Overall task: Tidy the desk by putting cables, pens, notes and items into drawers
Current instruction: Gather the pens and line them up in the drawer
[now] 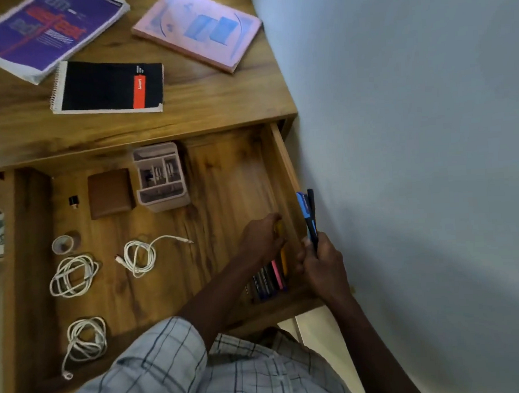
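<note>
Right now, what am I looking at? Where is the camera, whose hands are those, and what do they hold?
No machine here: a person wears one camera on the head, so this single picture looks down at their own hands. Below is an open drawer in a wooden desk. The left hand reaches in and appears to grip a yellow pen, beside more pens lying along the drawer's right side. The right hand holds a blue pen and a black pen above the drawer's right wall. Also in the drawer: three coiled white cables, a brown wallet and a pink organiser. Three books lie on the desk top.
</note>
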